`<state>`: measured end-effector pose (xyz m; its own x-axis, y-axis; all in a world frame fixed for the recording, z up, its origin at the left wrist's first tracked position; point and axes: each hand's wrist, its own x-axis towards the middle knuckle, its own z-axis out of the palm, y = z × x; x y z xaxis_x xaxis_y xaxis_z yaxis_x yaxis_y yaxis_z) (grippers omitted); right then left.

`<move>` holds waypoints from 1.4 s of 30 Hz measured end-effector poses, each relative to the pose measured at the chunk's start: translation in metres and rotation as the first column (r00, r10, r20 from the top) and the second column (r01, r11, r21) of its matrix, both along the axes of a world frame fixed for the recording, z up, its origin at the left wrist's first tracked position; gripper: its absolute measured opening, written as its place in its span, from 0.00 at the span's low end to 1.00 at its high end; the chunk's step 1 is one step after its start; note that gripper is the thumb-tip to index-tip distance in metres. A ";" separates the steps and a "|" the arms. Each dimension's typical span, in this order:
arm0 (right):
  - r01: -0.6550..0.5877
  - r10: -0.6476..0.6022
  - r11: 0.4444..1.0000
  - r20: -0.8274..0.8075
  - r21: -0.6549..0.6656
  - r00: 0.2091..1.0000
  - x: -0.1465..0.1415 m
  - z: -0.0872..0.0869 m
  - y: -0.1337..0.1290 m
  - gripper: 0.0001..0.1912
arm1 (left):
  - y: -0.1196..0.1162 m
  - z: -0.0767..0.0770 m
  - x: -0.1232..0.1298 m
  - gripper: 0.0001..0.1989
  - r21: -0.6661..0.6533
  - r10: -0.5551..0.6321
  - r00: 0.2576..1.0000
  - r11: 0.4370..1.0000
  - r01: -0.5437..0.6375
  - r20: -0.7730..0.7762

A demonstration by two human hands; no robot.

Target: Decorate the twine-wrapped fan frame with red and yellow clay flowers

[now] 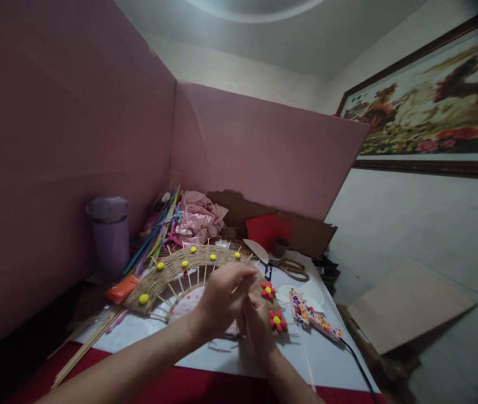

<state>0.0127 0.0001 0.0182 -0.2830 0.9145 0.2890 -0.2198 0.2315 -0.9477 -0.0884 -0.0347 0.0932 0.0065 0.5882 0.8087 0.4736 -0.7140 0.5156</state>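
My left hand [228,297] and my right hand [259,322] are pressed together, palm to palm, above a fan-shaped craft piece. The fingers of both are held close, and whatever lies between the palms is hidden. Below them arches a twine-woven band [171,269] on thin wooden sticks, with a pink dotted panel [186,303] at its inner curve. Yellow clay dots [143,299] sit along its left and top. On the right end are two red flowers with yellow centres, an upper flower [268,290] and a lower flower [278,320].
At right lie scissors [295,269] and a flower-patterned glue gun [317,320] with a black cord. A purple tumbler [110,235], pipe cleaners [154,233], an orange packet [122,289] and wooden sticks [85,350] are at left. Crumpled pink wrapping [200,216] and red paper [268,230] lie behind.
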 end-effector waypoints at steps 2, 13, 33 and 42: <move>0.031 -0.031 0.999 -0.021 -0.024 0.999 -0.001 -0.001 -0.003 0.30 | -0.008 -0.006 -0.018 0.07 -0.012 0.050 0.999 0.999 -0.050 -0.013; -0.392 0.290 0.864 -0.325 -0.315 0.900 -0.001 0.027 -0.022 0.38 | -0.010 -0.047 -0.030 0.16 0.135 0.072 0.835 0.991 0.002 -0.545; 0.279 -0.583 0.795 0.551 0.538 0.597 0.022 0.042 0.041 0.10 | -0.010 -0.068 -0.039 0.14 -0.124 0.180 0.962 0.970 -0.208 -0.207; 0.227 -0.625 0.778 0.688 0.585 0.369 0.002 0.048 0.081 0.08 | -0.005 -0.071 -0.037 0.19 -0.059 0.097 0.976 0.992 -0.111 -0.197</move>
<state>0.0151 0.0814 0.0659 -0.1577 0.8713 0.4647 0.8254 0.3746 -0.4223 -0.1256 -0.0393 0.0221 0.0944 0.6488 0.7551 0.6389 -0.6211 0.4538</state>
